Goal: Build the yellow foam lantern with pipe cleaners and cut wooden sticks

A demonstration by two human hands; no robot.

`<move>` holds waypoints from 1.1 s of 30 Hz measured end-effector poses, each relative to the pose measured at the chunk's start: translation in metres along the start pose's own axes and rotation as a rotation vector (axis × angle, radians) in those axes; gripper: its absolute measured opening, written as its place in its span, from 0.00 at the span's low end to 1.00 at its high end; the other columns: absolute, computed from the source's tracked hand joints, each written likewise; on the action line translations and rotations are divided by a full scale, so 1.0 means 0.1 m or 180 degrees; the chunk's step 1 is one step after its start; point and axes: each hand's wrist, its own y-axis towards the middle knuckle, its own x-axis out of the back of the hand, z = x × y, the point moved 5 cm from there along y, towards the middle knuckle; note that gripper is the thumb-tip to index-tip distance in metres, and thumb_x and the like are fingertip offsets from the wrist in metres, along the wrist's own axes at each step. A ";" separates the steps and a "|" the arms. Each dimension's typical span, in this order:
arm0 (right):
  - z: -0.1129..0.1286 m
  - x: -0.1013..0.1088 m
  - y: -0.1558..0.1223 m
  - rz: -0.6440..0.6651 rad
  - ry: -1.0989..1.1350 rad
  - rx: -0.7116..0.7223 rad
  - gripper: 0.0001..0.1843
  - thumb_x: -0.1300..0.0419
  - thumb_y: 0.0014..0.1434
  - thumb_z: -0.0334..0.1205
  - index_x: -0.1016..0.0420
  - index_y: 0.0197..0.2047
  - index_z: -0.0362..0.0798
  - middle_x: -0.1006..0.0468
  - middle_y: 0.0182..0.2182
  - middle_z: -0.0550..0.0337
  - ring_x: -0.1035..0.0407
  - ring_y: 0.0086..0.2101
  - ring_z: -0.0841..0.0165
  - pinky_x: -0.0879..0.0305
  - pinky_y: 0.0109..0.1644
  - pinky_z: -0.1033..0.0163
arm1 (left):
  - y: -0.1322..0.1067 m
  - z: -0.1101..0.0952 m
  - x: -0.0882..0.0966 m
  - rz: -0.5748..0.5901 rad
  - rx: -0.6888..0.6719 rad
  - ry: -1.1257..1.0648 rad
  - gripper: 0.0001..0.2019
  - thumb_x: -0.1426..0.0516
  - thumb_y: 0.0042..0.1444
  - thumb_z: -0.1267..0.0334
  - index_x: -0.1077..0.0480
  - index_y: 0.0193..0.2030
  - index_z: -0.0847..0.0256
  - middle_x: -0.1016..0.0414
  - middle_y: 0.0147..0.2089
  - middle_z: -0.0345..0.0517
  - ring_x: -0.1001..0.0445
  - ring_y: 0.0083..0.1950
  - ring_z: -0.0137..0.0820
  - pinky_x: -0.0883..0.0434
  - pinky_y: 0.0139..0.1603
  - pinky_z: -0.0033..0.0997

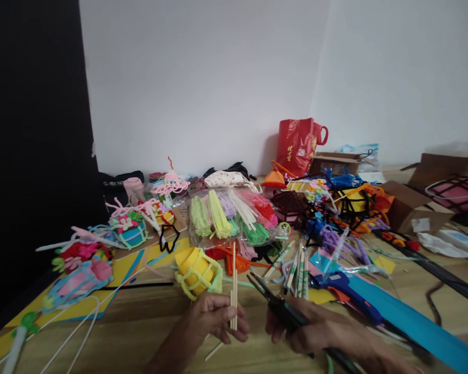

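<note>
Between thumb and fingers, my left hand point(217, 315) pinches a few thin wooden sticks point(234, 298) of unequal length, held upright. My right hand point(310, 324) is wrapped round the dark handles of long-nosed pliers point(275, 300), whose jaws are slightly apart and point up and left toward the sticks without touching them. A short loose stick point(213, 351) lies on the table below my left hand. Just beyond that hand sits a small yellow basket point(198, 272) with a pale green pipe-cleaner lattice. Paper-wrapped chopsticks point(297, 272) lie beyond the pliers.
Plastic bags of pipe cleaners point(220, 213) fill the table's middle. Finished pipe-cleaner baskets point(130, 231) stand at left. A blue glue gun point(353, 296) rests on blue sheet point(409, 319) at right. A red bag point(296, 145) and open cardboard boxes point(413, 208) stand behind.
</note>
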 end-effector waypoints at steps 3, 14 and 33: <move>0.03 -0.04 -0.02 -0.0187 -0.0243 -0.0280 0.22 0.41 0.43 0.34 0.28 0.45 0.50 0.25 0.41 0.60 0.33 0.43 0.62 0.39 0.42 0.63 | -0.05 -0.07 -0.08 0.0245 -0.0036 0.0022 0.20 0.38 0.45 0.47 0.26 0.32 0.66 0.18 0.31 0.51 0.20 0.29 0.32 0.36 0.24 0.20; 0.04 -0.14 -0.01 -0.0002 -0.0430 -0.0476 0.22 0.39 0.39 0.34 0.28 0.42 0.50 0.25 0.39 0.63 0.34 0.40 0.62 0.41 0.41 0.66 | -0.08 0.00 -0.31 0.0785 -0.0041 0.0335 0.16 0.42 0.50 0.52 0.25 0.31 0.66 0.19 0.29 0.50 0.22 0.27 0.30 0.37 0.23 0.19; -0.04 -0.18 0.02 0.0119 -0.0436 -0.0383 0.23 0.41 0.40 0.33 0.28 0.44 0.50 0.25 0.41 0.62 0.32 0.43 0.60 0.40 0.44 0.66 | -0.14 -0.02 -0.33 0.0942 0.0098 0.0428 0.16 0.42 0.50 0.49 0.28 0.28 0.63 0.25 0.22 0.42 0.28 0.20 0.26 0.40 0.22 0.20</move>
